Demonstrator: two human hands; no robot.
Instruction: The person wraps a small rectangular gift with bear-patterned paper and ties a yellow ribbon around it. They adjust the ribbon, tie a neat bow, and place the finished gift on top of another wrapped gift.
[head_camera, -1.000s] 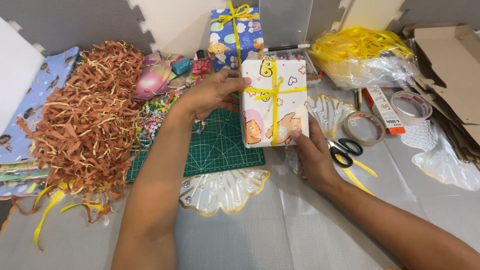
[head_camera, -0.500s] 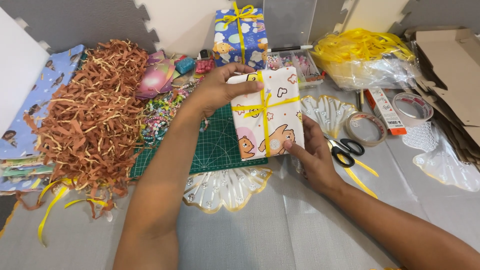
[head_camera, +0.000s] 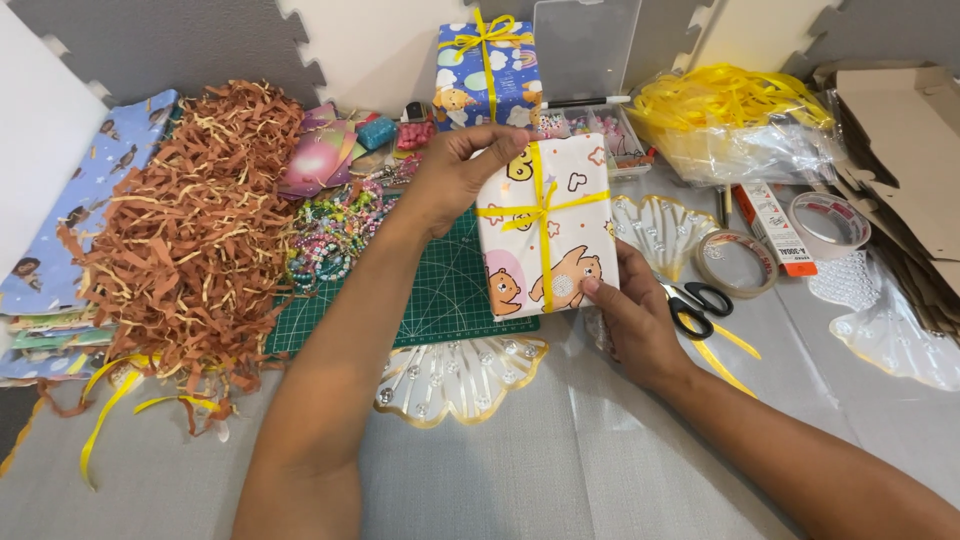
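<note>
Grey table (head_camera: 560, 470), craft stuff everywhere — both hands hold a white wrapped gift box (head_camera: 543, 225) over the green cutting mat (head_camera: 440, 300). Left hand (head_camera: 455, 175) curls over its top edge, right hand (head_camera: 630, 315) pinches the bottom corner — scissors (head_camera: 692, 306) just beside.

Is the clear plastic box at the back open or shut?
Open: the clear plastic box has its lid standing upright behind the tray.

Over the last second I have tipped the white gift box (head_camera: 543, 225) from standing on its edge to leaning back, so its bear-printed face and yellow ribbon cross now look up at me. My left hand (head_camera: 458, 172) has slid to its far left corner, and my right hand (head_camera: 632, 315) has come up to grip the near right corner.
</note>
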